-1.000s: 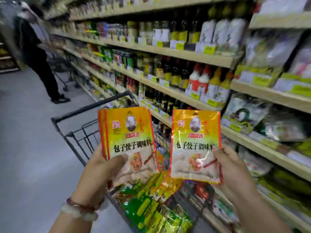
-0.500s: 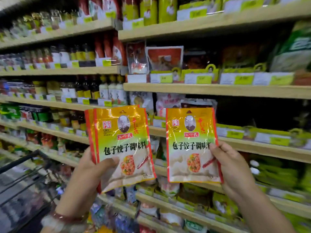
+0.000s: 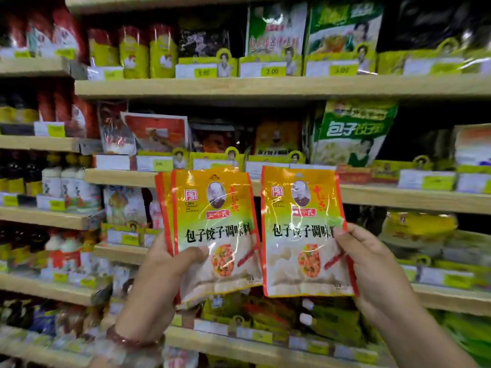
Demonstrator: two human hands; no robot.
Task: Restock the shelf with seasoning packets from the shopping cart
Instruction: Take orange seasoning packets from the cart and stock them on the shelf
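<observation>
My left hand [image 3: 162,277] grips a small stack of orange-and-yellow seasoning packets [image 3: 212,224] by their lower left edge, thumb across the front. My right hand [image 3: 372,266] pinches a single matching packet [image 3: 300,229] at its right edge. Both are held upright, side by side, in front of the wooden shelf [image 3: 398,197]. On that shelf, straight behind the packets, stands a row of the same orange packets [image 3: 276,139]. The shopping cart is out of view.
Wooden shelves run across the whole view, packed with seasoning bags, sauce bottles [image 3: 66,181] at the left and a large green bag [image 3: 353,131] at the right. Yellow price tags [image 3: 271,71] line the shelf edges. A dark gap lies right of the green bag.
My view has swung from the cart and aisle up to the shelf face. Both hands have carried their packets closer to the shelf, still side by side.
</observation>
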